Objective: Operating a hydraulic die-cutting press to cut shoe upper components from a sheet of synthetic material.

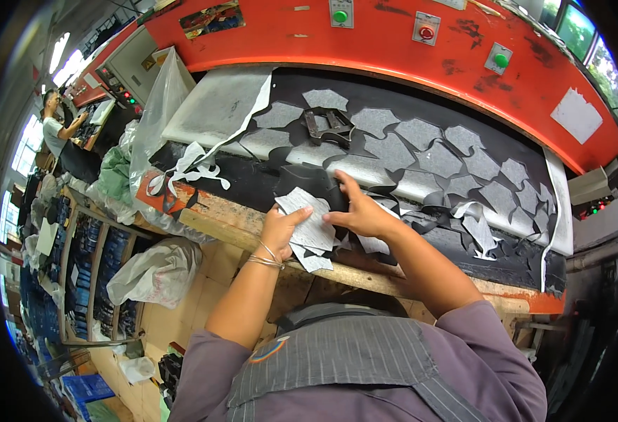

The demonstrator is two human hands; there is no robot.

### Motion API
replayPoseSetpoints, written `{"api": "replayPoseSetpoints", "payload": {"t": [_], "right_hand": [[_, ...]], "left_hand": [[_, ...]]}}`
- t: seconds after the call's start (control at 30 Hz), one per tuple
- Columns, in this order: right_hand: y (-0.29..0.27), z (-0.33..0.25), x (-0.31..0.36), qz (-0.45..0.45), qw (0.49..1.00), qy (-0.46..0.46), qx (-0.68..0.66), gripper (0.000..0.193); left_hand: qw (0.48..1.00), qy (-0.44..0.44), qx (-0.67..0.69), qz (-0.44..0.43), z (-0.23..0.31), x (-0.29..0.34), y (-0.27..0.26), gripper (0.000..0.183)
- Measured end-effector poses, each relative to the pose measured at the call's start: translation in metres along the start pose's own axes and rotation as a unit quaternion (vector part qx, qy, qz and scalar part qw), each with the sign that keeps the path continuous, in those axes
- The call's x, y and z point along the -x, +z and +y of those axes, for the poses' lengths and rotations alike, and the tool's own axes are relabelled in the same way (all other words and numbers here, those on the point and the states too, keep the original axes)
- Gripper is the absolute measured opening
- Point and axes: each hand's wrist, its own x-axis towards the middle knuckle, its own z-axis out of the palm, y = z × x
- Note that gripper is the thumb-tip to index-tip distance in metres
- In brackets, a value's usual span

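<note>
My left hand (279,226) holds a stack of grey cut pieces (310,228) at the front edge of the press bed, thumb lying on top of the stack. My right hand (360,211) rests on the stack's right side, its fingers reaching up onto a black cut piece (309,180). Thin bangles circle my left wrist. Further back, a dark metal cutting die (329,126) lies on the black sheet (407,158), which is punched with several shaped holes showing the grey board beneath.
A red press head (393,42) with green and red buttons arches over the bed. White scrap strips (189,172) hang at the left, with clear plastic bags (156,271) below. Shelves of stacked material (77,274) stand lower left. Another person (59,130) works far left.
</note>
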Motion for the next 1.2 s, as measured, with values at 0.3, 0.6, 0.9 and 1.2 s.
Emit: {"api": "replayPoseSetpoints", "payload": {"t": [0.3, 0.6, 0.9, 1.2], "right_hand": [[0.018, 0.040, 0.097, 0.088, 0.909, 0.020, 0.407, 0.064], [0.015, 0.041, 0.087, 0.151, 0.914, 0.147, 0.347, 0.090], [-0.023, 0.031, 0.142, 0.169, 0.972, 0.030, -0.163, 0.021], [0.009, -0.026, 0.088, 0.009, 0.993, -0.089, -0.081, 0.043]], "left_hand": [[0.978, 0.046, 0.191, 0.063, 0.026, 0.006, -0.078, 0.028], [0.954, 0.095, 0.283, 0.043, 0.038, 0.059, -0.141, 0.030], [0.961, 0.111, 0.244, 0.072, 0.018, 0.112, -0.109, 0.036], [0.951, 0.042, 0.282, 0.122, -0.051, 0.116, 0.019, 0.029]]}}
